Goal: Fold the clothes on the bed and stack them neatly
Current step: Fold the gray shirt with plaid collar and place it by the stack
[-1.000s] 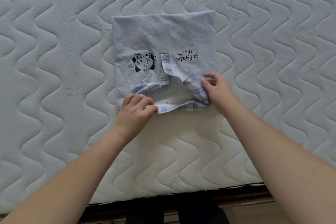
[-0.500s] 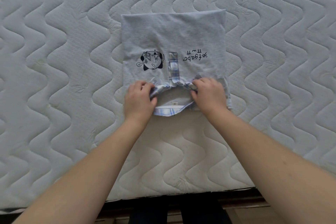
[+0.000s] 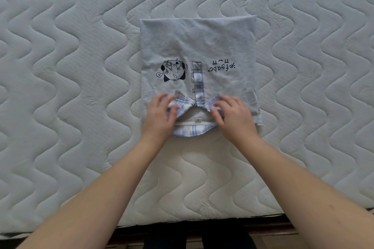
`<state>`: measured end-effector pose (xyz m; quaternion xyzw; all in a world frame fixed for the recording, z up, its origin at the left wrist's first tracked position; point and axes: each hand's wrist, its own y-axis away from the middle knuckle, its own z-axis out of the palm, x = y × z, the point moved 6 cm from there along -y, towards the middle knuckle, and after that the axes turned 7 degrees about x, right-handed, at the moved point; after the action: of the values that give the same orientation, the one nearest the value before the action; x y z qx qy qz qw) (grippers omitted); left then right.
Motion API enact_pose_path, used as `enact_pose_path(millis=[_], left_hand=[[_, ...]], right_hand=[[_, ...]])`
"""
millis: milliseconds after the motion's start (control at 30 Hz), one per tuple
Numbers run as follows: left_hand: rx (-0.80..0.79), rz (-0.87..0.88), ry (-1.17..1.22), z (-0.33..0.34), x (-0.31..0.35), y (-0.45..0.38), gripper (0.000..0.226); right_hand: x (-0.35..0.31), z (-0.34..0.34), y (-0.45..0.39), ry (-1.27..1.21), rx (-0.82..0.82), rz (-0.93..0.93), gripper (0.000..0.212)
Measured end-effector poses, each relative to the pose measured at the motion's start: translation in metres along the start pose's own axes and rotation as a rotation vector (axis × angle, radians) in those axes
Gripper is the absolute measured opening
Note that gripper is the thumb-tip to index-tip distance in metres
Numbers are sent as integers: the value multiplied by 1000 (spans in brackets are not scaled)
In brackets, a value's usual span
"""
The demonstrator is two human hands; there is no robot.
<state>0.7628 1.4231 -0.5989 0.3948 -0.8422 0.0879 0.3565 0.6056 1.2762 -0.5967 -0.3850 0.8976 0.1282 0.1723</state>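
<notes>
A folded pale blue polo shirt (image 3: 199, 46) lies flat on the bed, its collar end toward me. It has a black cartoon print, upside-down black lettering and a plaid placket. The plaid collar (image 3: 191, 129) sits at its near edge. My left hand (image 3: 160, 117) pinches the collar's left wing between thumb and fingers. My right hand (image 3: 232, 116) pinches the right wing the same way. Both wings lie spread outward from the placket.
The shirt rests on a white quilted mattress (image 3: 70, 87) with a wavy stitch pattern. The mattress's near edge (image 3: 182, 222) runs below my forearms, with dark floor beyond it. No other clothes are in view.
Both hands moved inward along the collar and laid its wings flat. The placket, skewed a second ago, now lies straight. The view shifted slightly.
</notes>
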Motion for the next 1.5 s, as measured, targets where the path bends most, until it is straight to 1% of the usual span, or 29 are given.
enact_pose_path(millis=[33, 67, 133, 167, 233, 300, 367, 400, 467, 500, 567, 633, 667, 733, 800, 833, 867, 933, 967, 1000, 1067, 1100, 1167, 1200, 1267, 1333, 1367, 1400, 1500], left_hand=[[46, -136, 31, -6, -8, -6, 28], [39, -269, 50, -7, -15, -12, 31], [-118, -475, 46, -1, -23, -22, 38], [-214, -516, 15, 4, -23, -25, 39], [-336, -545, -16, 10, -22, -30, 38], [-359, -575, 39, 10, -20, -34, 35], [-338, -520, 91, 9, -15, -43, 39], [-342, -466, 98, 10, -11, -48, 46], [-395, -383, 74, 13, -6, -53, 57], [-439, -368, 34, 17, -5, -54, 57], [-506, -352, -65, 22, -6, -56, 44], [-468, -317, -79, 23, -5, -62, 24], [-422, -292, -52, 22, -4, -65, 20], [-348, -250, -8, 20, -3, -68, 22], [-270, -208, 12, 17, -2, -63, 31], [-193, -182, 20, 12, -2, -59, 36], [-87, -151, 16, 4, -2, -53, 38], [132, -99, -12, -18, -1, -35, 36], [203, -106, -6, -26, -3, -22, 33], [237, -148, 20, -31, -7, -7, 32], [235, -292, 83, -30, -14, 26, 36], [226, -375, 101, -27, -18, 42, 39], [185, -570, 133, -14, -27, 67, 49], [141, -675, 172, -5, -32, 74, 53], [44, -846, 335, 17, -37, 81, 50], [14, -943, 503, 36, -38, 80, 29], [25, -964, 551, 41, -38, 78, 16], [42, -972, 587, 43, -38, 76, 8], [79, -949, 620, 45, -40, 70, 13]], right_hand=[[2, 0, -2, -24, 1, 46, 29], [4, 2, -4, -56, -9, 92, 32], [5, 6, -11, -129, -60, 192, 38], [5, 7, -15, -163, -84, 252, 41], [6, 9, -22, -189, -121, 372, 48], [11, 11, -28, -175, -178, 492, 53], [20, 14, -33, -162, -246, 599, 47], [25, 16, -35, -151, -283, 636, 39], [33, 19, -38, -118, -369, 641, 23], [33, 19, -39, -110, -402, 608, 23], [32, 19, -41, -115, -401, 529, 19], [29, 15, -41, -189, -310, 481, 17], [29, 14, -40, -236, -266, 470, 18], [28, 13, -37, -284, -224, 459, 24], [30, 8, -32, -246, -153, 446, 41], [32, 2, -27, -221, -87, 453, 47], [34, -6, -21, -209, 0, 473, 49], [37, -22, -1, -205, 149, 549, 42], [40, -25, 12, -202, 173, 606, 39], [43, -24, 26, -186, 135, 668, 38], [45, -14, 50, -166, -66, 777, 51], [43, -8, 60, -223, -170, 838, 60], [35, 7, 73, -484, -309, 1028, 68], [29, 15, 78, -614, -345, 1139, 70], [19, 26, 79, -805, -355, 1267, 63], [16, 33, 74, -895, -290, 1296, 50], [16, 35, 73, -920, -264, 1312, 43], [16, 37, 73, -944, -251, 1337, 36], [17, 39, 82, -985, -238, 1390, 25]])
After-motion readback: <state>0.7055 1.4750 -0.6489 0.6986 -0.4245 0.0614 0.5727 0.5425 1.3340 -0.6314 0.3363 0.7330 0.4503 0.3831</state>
